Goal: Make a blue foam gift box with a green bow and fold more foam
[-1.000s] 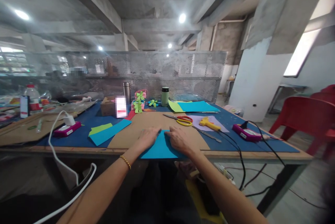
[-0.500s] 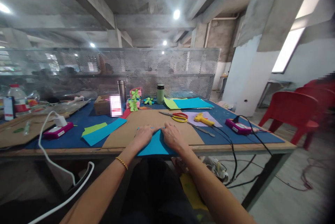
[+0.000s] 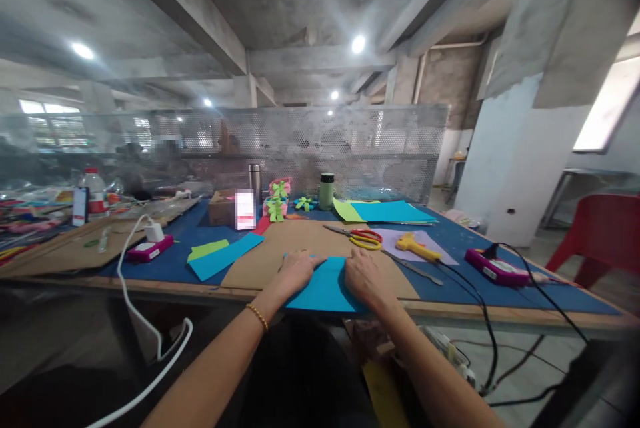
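A blue sheet (image 3: 327, 288) lies over the front edge of a brown cardboard mat (image 3: 300, 236). My left hand (image 3: 299, 269) is on the sheet's left side, its fingers closed at the far edge. On the right side, my right hand (image 3: 364, 273) presses at the same far edge, its fingers bent together. Just beyond it lie scissors with red and yellow handles (image 3: 366, 239). To the right a yellow glue gun (image 3: 417, 247) rests on lilac paper (image 3: 445, 246), with a metal blade-like tool (image 3: 417, 271) in front.
Blue and green strips (image 3: 227, 256) lie left of the mat. Behind stand a green bottle (image 3: 327, 193), a steel flask (image 3: 255, 181) and a cardboard box (image 3: 221, 208). Purple power strips (image 3: 150, 249) sit left and right, with trailing cables. More blue sheets (image 3: 393, 211) lie at the back.
My hands have moved apart along the blue sheet's far edge, and more of the sheet shows between them. The camera view has turned slightly left.
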The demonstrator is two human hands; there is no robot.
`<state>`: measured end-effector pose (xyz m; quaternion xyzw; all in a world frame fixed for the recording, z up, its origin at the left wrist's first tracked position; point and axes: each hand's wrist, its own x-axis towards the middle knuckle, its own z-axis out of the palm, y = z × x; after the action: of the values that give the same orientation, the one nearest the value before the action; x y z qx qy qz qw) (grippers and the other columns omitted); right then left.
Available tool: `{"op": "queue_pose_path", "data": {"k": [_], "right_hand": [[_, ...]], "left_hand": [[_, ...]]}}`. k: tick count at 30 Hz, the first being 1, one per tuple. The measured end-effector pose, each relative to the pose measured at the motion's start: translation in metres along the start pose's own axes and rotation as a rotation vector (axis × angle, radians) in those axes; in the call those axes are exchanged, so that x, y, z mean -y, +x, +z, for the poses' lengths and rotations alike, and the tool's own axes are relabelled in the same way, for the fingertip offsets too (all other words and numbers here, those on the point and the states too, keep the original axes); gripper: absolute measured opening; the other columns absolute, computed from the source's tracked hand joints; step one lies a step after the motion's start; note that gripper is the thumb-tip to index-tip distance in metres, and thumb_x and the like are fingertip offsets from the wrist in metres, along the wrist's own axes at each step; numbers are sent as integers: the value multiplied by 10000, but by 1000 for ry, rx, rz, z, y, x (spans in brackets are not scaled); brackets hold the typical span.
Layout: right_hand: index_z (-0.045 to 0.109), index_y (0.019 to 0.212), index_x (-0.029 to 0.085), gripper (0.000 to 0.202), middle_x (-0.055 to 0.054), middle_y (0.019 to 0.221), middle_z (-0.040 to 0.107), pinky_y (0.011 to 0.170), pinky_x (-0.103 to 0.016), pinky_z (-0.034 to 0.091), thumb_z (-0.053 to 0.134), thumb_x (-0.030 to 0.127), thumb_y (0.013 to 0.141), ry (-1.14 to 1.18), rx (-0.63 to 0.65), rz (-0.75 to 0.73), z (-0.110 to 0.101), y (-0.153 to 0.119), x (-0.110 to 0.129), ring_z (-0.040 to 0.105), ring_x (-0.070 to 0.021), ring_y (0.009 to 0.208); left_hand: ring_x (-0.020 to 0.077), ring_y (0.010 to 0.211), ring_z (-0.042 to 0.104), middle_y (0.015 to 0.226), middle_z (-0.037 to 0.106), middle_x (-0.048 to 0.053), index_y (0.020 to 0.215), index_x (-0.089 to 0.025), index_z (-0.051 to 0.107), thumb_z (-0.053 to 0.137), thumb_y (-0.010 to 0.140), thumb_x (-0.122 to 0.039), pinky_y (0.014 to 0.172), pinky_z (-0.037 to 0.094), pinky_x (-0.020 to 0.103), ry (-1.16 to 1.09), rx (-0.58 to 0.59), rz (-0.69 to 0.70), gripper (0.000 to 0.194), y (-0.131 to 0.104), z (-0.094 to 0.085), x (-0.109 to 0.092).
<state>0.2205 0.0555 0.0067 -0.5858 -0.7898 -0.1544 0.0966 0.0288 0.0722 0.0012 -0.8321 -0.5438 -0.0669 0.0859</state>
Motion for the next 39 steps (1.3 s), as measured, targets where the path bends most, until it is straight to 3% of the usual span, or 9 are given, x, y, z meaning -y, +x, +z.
{"op": "queue_pose_path", "data": {"k": [5,10,14,20,27,33,39], "right_hand": [[751,898,86,309,-262,1040,638,814,-437,383,442,79,891,-74,-58,78,-13,-9,-16,562,-355,999],[700,977,99,277,-242,1089,633,835,-424,396,429,93,915,-48,-226,-3,-19,3,0,563,-331,1009],[664,1110,129,290,-178,1172,665,930,-381,425,434,270,1005,169,-83,-179,5,9,13,601,-272,1080],[565,1336,116,428,-213,1422,551,1097,-504,376,407,372,1031,266,-105,-205,37,6,6,504,-312,1336],[554,1374,121,462,-201,1466,518,1135,-511,351,395,383,1028,256,-66,-181,35,7,8,456,-317,1389],[557,1347,112,454,-192,1463,520,1127,-509,347,378,390,1036,281,-45,-189,30,5,9,460,-321,1374],[594,1221,146,390,-162,1339,604,1108,-421,353,363,407,1046,291,-30,-223,21,2,10,524,-270,1282]], "left_hand": [[282,959,665,1055,670,122,1461,-426,469,316,994,-164,779,493,348,-14,-4,4,557,0,0,1],[283,960,659,1033,672,127,1459,-425,471,300,997,-161,790,492,355,3,-25,24,559,0,2,-1],[283,939,661,1029,670,136,1480,-430,436,311,1016,-242,777,494,358,24,-32,12,516,0,2,-1],[272,942,658,1027,665,130,1485,-423,433,300,1021,-284,793,488,342,0,-27,13,502,-2,-3,-2],[284,974,669,1069,687,135,1449,-414,495,304,1006,-236,824,499,363,-27,-23,-24,514,-6,-5,0],[273,1029,675,1132,704,144,1486,-350,463,302,978,-147,873,485,352,-31,-19,-57,570,-23,-7,27],[294,960,697,1048,725,173,1482,-291,481,329,917,-58,782,489,352,131,43,-111,630,-40,-17,45]]}}
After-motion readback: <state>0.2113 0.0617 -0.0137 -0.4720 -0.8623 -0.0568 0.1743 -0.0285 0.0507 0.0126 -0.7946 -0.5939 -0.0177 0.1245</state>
